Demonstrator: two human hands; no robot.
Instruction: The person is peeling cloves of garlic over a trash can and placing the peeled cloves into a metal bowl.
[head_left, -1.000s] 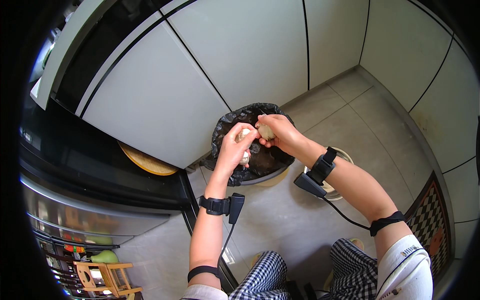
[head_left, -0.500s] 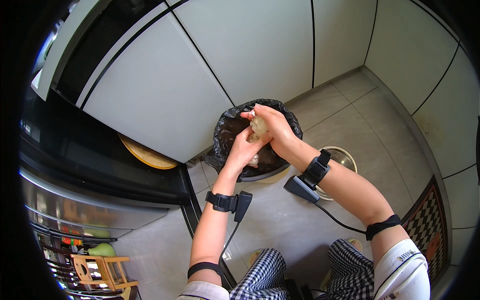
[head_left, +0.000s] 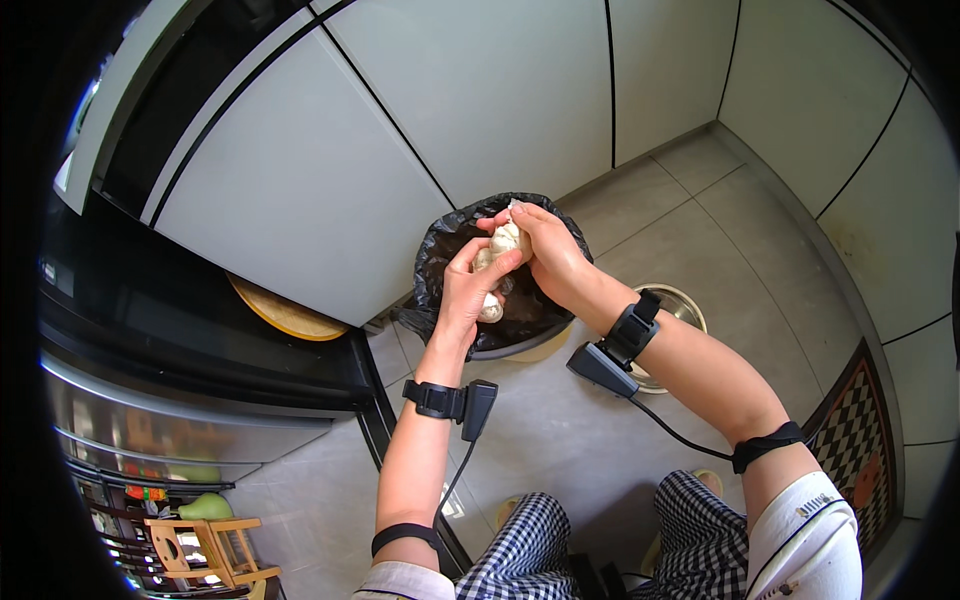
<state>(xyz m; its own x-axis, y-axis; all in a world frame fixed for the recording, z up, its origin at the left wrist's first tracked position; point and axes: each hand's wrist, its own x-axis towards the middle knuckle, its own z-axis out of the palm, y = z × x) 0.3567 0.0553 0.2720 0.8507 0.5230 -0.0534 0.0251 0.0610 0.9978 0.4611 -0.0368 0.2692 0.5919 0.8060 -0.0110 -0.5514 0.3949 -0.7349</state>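
Over a bin lined with a black plastic bag [head_left: 436,243], both my hands are close together. My left hand [head_left: 462,292] is closed around whitish garlic, with its thumb pointing toward the right hand. Part of another garlic piece [head_left: 490,308] shows below that palm. My right hand [head_left: 555,250] curls its fingers and thumb around the upper part of a garlic bulb [head_left: 508,238], which lies between the two hands. Fingers hide some of the garlic, so I cannot tell how many bulbs there are.
A round metal bowl [head_left: 686,305] stands on the grey tiled floor [head_left: 560,430], right of the bin and partly behind my right forearm. White cabinets [head_left: 500,90] rise behind the bin. A round wooden board [head_left: 290,312] leans at left. A small wooden chair [head_left: 205,550] is at lower left.
My left thumb has shifted onto the garlic and the bulb between my hands shows more fully. The whole view has shifted slightly; the hands remain above the bin.
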